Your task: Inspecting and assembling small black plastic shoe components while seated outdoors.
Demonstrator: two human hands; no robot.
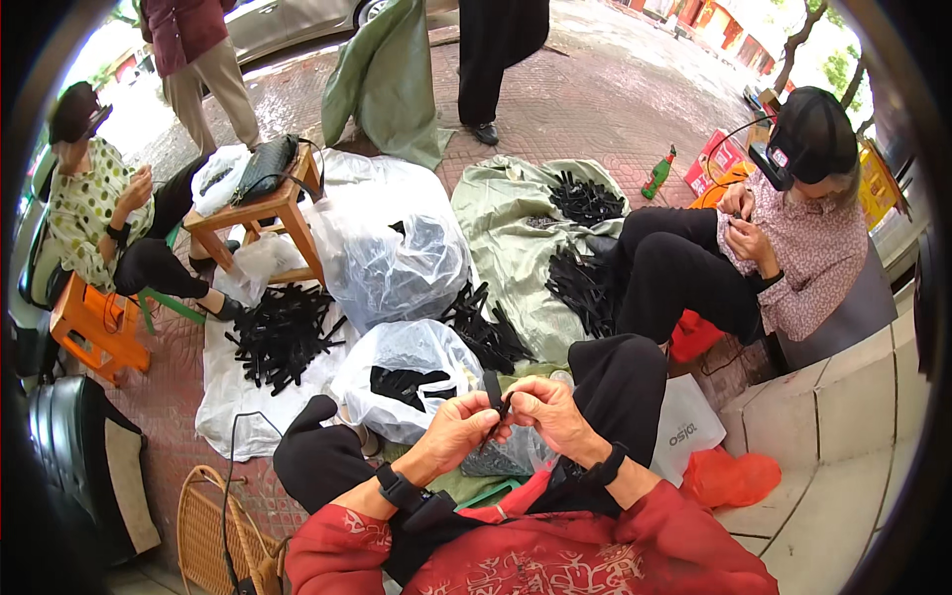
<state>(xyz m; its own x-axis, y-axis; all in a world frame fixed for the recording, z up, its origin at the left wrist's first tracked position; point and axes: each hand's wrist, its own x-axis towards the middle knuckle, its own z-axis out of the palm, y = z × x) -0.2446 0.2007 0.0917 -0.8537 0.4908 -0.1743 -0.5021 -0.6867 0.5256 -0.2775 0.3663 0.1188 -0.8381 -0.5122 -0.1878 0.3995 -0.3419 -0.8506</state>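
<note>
My left hand (462, 428) and my right hand (551, 415) meet above my lap, fingers closed in a pinch. Between them is a short black strap (492, 387), one end sticking up past my left fingertips. What the fingertips do at its lower part is too small to tell. Just beyond my hands stands an open white plastic bag (363, 349) with black straps (405, 385) inside. Under my hands, partly hidden, lies a clear bag (508, 458) of small dark pieces. A loose pile of similar straps (488, 329) lies past the white bag.
More strap piles (283, 337) lie on sheets at left and right. A large clear bag (397, 258) stands beside a wooden stool (260, 213). Seated people (104, 213) work on both sides. A wicker chair (213, 526), a red bag (729, 478) and tiled steps (843, 426) are near me.
</note>
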